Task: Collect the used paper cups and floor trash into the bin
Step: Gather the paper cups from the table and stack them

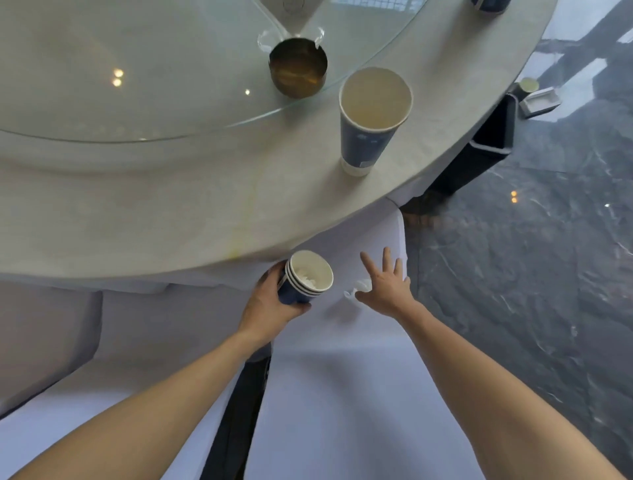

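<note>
My left hand (270,301) grips a stack of blue paper cups (306,277) just below the table edge; white crumpled paper lies inside the top cup. My right hand (387,281) is spread open over a white chair cover, its thumb next to a small white scrap of tissue (356,291) on the seat. A single blue paper cup (370,120), empty, stands upright near the rim of the round table (171,212). Another blue cup (489,4) is cut off by the frame's top edge.
A brass-coloured round holder (298,68) sits on the glass turntable (137,68). White-covered chairs (342,394) stand below the table. On the dark marble floor (513,308) at the right lie a small open box (539,101) and a cup-like item (527,85).
</note>
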